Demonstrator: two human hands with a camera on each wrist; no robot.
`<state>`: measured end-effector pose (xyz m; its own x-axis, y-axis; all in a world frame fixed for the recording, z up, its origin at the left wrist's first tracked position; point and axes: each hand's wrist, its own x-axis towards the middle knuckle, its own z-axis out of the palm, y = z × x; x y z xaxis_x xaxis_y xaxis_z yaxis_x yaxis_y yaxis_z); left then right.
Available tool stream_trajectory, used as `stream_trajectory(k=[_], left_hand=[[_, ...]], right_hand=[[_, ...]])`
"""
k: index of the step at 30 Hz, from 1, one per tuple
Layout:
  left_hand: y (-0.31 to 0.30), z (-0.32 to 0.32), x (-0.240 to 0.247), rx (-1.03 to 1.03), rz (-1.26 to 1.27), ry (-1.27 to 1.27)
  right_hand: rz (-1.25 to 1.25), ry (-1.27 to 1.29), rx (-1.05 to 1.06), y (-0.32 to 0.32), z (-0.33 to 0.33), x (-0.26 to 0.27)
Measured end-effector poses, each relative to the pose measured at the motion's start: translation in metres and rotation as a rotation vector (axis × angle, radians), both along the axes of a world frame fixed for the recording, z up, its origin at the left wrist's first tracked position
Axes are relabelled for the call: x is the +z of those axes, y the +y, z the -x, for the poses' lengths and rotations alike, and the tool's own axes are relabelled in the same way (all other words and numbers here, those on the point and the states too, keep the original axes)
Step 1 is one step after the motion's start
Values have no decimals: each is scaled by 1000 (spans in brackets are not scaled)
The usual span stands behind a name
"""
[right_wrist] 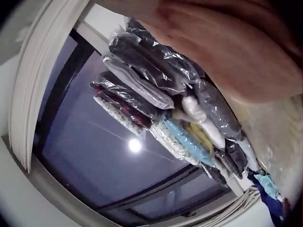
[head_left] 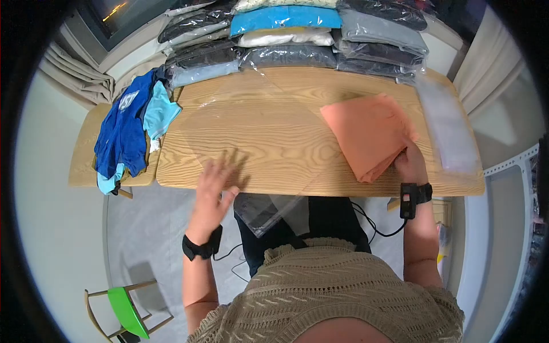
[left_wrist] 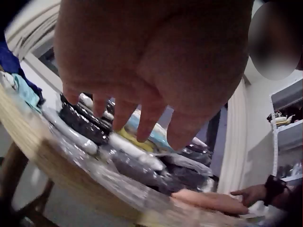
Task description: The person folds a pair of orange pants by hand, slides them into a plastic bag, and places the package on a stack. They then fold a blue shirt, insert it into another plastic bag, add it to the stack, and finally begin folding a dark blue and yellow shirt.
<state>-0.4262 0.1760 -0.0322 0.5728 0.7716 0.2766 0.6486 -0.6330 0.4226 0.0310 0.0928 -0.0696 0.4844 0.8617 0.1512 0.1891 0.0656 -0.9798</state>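
A folded orange garment (head_left: pixel 369 134) lies at the right half of the wooden table (head_left: pixel 183 166). My right hand (head_left: pixel 413 163) grips its right edge, thumb and fingers at the fold. In the left wrist view the orange garment (left_wrist: pixel 208 201) shows low, beside that hand (left_wrist: pixel 253 195). A large clear plastic bag (head_left: pixel 260 217) spreads across the middle of the table, one corner hanging over the front edge. My left hand (head_left: pixel 213 191) hovers at the front edge by the bag's left side, fingers spread and holding nothing. Its palm (left_wrist: pixel 151 56) fills the top of the left wrist view.
Stacks of bagged clothes (head_left: pixel 289 55) line the back of the table. A pile of flat clear bags (head_left: pixel 449 123) lies along the right edge. Blue and turquoise clothes (head_left: pixel 123 126) lie on a side surface at left. A green-backed chair (head_left: pixel 127 311) stands on the floor.
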Motion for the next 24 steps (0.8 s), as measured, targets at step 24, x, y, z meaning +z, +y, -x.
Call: stream_trajectory(k=[24], left_hand=[[-48,-82,-16,-99,-85,243]], right_hand=[[-333,872,-188,-92,-4,79]])
